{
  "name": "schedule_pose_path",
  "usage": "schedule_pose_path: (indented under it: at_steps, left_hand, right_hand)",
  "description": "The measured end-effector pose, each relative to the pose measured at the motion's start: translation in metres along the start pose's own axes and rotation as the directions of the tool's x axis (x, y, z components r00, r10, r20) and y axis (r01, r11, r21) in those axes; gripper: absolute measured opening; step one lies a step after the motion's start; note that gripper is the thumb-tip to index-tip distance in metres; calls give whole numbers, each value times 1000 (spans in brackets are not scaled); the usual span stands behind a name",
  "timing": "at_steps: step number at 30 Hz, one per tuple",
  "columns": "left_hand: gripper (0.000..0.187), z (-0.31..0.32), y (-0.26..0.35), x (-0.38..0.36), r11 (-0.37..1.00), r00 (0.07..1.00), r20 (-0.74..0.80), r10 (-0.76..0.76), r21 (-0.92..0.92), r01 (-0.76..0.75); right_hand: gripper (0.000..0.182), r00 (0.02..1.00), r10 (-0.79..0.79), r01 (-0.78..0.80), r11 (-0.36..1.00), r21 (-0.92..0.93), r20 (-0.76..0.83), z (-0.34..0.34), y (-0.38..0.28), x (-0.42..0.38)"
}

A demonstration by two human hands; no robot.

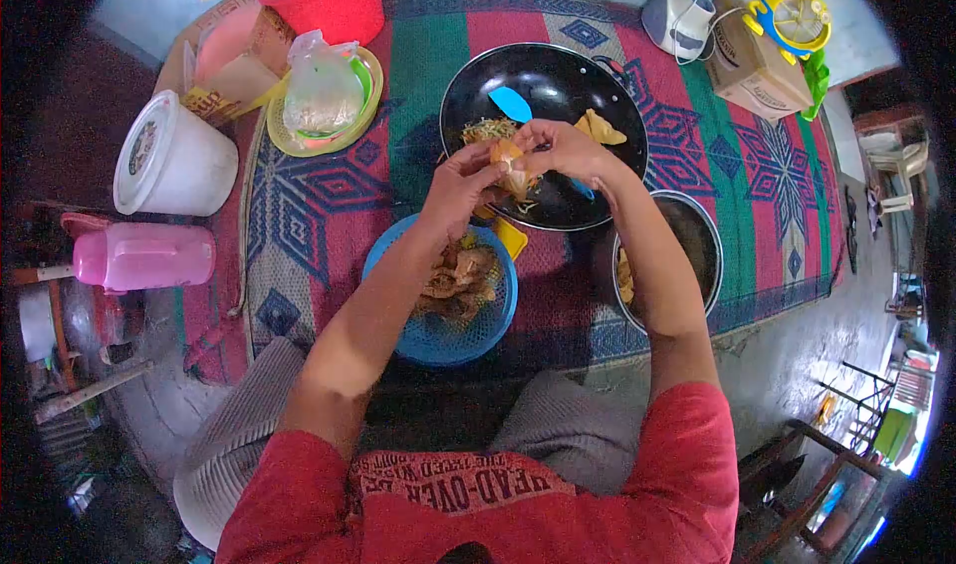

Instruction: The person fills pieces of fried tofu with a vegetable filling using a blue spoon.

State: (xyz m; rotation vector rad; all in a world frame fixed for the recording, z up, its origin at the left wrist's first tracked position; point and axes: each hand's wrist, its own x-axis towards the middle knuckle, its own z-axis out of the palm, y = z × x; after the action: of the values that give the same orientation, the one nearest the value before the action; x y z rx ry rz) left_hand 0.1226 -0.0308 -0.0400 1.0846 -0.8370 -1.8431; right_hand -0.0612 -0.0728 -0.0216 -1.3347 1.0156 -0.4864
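Over the near left part of a black wok (543,71), my left hand (460,188) and my right hand (570,152) both grip a golden piece of fried tofu (510,169), fingers closed around it. Pale shreds show at its lower side. Inside the wok lie a heap of shredded vegetables (488,132), partly behind my hands, a blue spatula (510,104), and a triangular golden tofu piece (599,128) on the right. Below my left wrist, a blue basket (510,310) holds several brown fried pieces (463,283). A round dark pan (692,230) with golden pieces sits under my right forearm.
A patterned mat (299,216) covers the floor. At left stand a white bucket (184,161), a pink thermos (149,256) and a yellow basket (289,138) with a plastic bag. A cardboard box (757,76) bearing a yellow fan (797,21) stands back right.
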Motion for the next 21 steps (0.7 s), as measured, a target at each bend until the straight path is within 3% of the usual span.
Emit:
schedule_pose_path:
  at_steps: [1,3,6,8,9,10,11,12,14,15,17,19,21]
  left_hand:
    - [34,1,0,-1,999,1000,11,18,-46,-18]
    - [34,-4,-4,4,996,1000,19,18,-86,-16]
    - [34,-8,-2,5,992,1000,11,23,-121,-21]
    - [35,-11,4,1,993,1000,-10,26,-113,-27]
    - [36,-13,8,-1,995,1000,-12,23,-92,-24]
    - [38,-15,10,-2,997,1000,-15,20,-72,-21]
    - [38,-20,10,-1,997,1000,-18,20,-71,-21]
    - [38,-26,8,-1,997,1000,-5,1,-75,-1]
    - [39,-33,5,2,996,1000,4,-21,-82,21]
    - [39,-35,3,2,996,1000,6,-28,-84,28]
    - [39,-34,3,1,995,999,4,-35,-88,35]
    - [39,-25,6,-3,990,989,-132,-62,-132,44]
    - [38,-30,6,-2,992,993,-96,-68,-108,58]
  right_hand:
    - [28,1000,17,-18,996,86,9,-1,0,0]
    - [26,1000,-9,9,998,65,5,2,-3,-2]
    - [21,993,92,-75,975,210,-72,-3,8,4]
    - [23,985,84,-110,979,-174,-150,-27,63,24]
    - [23,985,83,-108,979,-174,-149,-30,82,27]
    - [23,985,-8,-94,810,-579,-172,-32,99,30]
    - [23,983,-101,-87,484,-871,-154,-34,110,33]
    - [23,983,-101,-84,485,-870,-151,-35,118,33]
    - [22,928,-280,-101,446,-889,-246,-36,127,33]
    - [22,930,-277,-98,446,-889,-241,-34,127,36]
    - [24,881,-93,-342,553,-760,-465,-27,126,45]
    - [23,855,-121,-347,591,-728,-505,-15,125,48]
    - [21,825,-147,-347,630,-695,-545,-13,134,53]
